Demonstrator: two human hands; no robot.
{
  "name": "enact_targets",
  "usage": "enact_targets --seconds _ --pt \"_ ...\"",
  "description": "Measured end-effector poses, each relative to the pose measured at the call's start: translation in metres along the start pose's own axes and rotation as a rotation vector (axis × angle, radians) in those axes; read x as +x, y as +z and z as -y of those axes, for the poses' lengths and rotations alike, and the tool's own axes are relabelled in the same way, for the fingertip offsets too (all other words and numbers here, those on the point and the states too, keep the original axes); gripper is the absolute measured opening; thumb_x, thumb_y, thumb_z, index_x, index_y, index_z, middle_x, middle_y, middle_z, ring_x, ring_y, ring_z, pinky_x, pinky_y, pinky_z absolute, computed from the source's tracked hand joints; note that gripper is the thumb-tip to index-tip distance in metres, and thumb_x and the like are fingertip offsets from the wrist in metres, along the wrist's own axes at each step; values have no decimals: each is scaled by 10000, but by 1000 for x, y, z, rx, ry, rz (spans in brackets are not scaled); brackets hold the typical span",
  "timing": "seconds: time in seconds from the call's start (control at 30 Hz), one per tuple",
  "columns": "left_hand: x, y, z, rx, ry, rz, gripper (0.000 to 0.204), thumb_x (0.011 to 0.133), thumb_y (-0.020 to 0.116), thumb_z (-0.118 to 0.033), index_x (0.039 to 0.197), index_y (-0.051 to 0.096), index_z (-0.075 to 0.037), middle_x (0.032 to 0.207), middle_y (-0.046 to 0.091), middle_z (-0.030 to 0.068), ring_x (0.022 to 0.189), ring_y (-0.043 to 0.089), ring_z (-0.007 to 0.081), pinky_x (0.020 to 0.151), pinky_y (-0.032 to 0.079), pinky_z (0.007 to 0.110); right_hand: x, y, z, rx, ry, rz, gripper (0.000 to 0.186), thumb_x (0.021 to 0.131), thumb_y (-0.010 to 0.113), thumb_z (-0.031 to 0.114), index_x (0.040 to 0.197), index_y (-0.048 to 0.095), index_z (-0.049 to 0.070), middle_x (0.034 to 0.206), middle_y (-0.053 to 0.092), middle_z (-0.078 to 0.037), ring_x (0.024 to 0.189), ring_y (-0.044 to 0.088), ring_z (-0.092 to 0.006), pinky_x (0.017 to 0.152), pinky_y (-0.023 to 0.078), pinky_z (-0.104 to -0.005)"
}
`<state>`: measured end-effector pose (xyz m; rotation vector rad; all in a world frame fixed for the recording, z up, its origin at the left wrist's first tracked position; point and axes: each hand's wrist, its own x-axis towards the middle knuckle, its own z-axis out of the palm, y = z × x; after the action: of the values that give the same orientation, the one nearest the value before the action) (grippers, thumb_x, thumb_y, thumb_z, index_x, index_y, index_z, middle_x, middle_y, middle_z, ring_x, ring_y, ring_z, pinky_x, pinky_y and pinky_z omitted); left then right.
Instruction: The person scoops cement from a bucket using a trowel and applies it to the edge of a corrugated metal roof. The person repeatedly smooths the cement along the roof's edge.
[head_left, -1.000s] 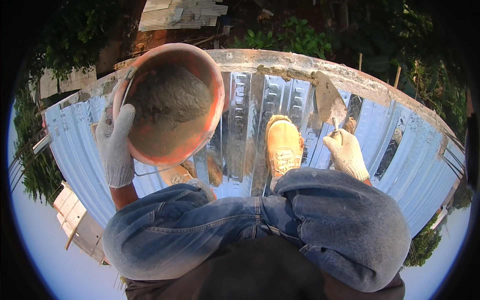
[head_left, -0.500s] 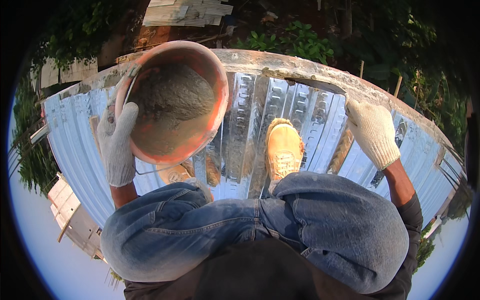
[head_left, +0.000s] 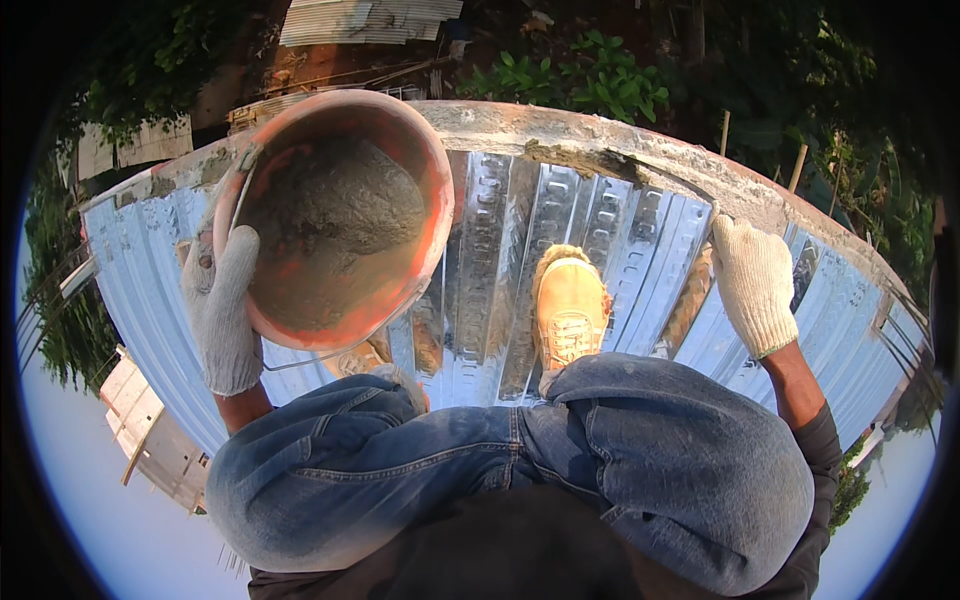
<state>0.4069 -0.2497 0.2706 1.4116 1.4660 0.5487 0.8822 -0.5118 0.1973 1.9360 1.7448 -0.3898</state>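
A reddish-orange bucket (head_left: 432, 240), tilted toward me, holds wet grey mortar (head_left: 345, 205). Its thin wire handle hangs around the outside. My left hand (head_left: 222, 310), in a white knit glove, grips the bucket's left side, thumb at the rim and the other fingers mostly hidden. On the right, my gloved right hand (head_left: 755, 285) is closed in a fist, its grip turned away from view. From it a thin, dark trowel (head_left: 675, 180), seen nearly edge-on, reaches to the inner edge of the concrete ledge (head_left: 530, 120). Fresh mortar (head_left: 580, 160) lies along that edge.
Shiny corrugated metal sheeting (head_left: 640, 300) spreads under my tan shoes (head_left: 570, 310). Beyond the curved ledge the ground drops to leafy plants (head_left: 610, 85) and a stack of old sheets (head_left: 365, 20). Wires or rods (head_left: 905, 345) stick out at the far right.
The bucket and my left hand have shifted slightly left and down. My right hand has moved a little down, the trowel looks thinner, and more mortar shows along the ledge's edge.
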Motion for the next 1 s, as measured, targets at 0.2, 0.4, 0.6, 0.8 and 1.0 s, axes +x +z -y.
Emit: enact_targets --seconds 0.2,0.4,0.6,0.8,1.0 --pt "-2 -11 1 54 -72 -25 718 1078 777 -333 1664 582 32 1643 636 170 1507 594 278 1312 413 423 10 -18 -11 -1 -164 -28 456 998 752 120 1452 709 96 1141 803 -155 1057 801 -351 876 643 -468" --pt "2 5 -4 17 -27 16 738 1067 790 -349 1660 583 38 1639 638 170 1498 601 273 1301 429 433 36 -32 -66 113 -170 44 380 990 778 179 1366 772 123 1209 796 -141 1083 776 -367 952 635 -508" --pt "-2 -2 -2 35 -15 -1 736 1064 795 -363 1650 596 37 1629 644 171 1489 610 279 1297 439 438 81 -101 -39 130 -171 106 227 963 821 257 1070 803 57 943 801 -143 888 807 -365 855 652 -485" --pt "0 5 -7 40 4 -4 733 1068 795 -367 1646 597 37 1628 644 167 1475 621 278 1281 458 438 146 -61 -54 231 -272 200 366 1048 789 379 1178 883 51 989 849 -190 890 829 -358 822 651 -474" --pt "1 0 0 0 -39 -40 744 1059 808 -394 1636 607 30 1607 657 167 1467 626 273 1277 466 441 176 -42 -57 279 -372 330 393 1028 794 394 1124 898 27 984 849 -206 878 827 -366 822 647 -487"
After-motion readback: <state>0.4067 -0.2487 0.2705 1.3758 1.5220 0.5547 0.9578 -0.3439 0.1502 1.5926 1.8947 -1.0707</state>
